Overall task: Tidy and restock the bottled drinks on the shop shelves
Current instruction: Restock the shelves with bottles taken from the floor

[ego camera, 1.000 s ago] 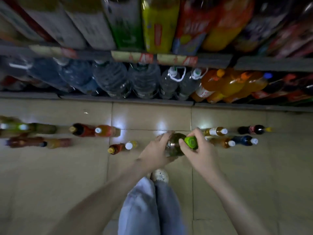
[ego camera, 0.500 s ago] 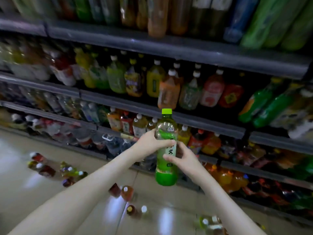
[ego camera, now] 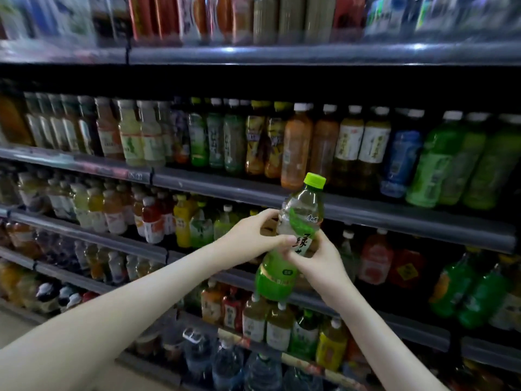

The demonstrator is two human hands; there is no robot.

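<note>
A green tea bottle [ego camera: 296,221] with a lime cap and green label stands nearly upright in the air in front of the shelves, tilted slightly right. My left hand [ego camera: 253,235] grips its upper middle from the left, fingers curled round the label. My right hand [ego camera: 318,258] holds it from the right and below, thumb on the label. The bottle's cap sits level with the front rail of the second shelf [ego camera: 394,218]. Part of the label is hidden by my fingers.
Several dark shelves packed with bottled drinks fill the view: teas and juices [ego camera: 293,145] on the upper row, green bottles [ego camera: 451,159] at right, large water bottles [ego camera: 225,365] at the bottom. A strip of tiled floor [ego camera: 11,325] shows at lower left.
The bottle went from lying in my hands above the floor to upright at shelf height. My view swung up from the floor to the shelves, and the bottle now sits a little higher and further right.
</note>
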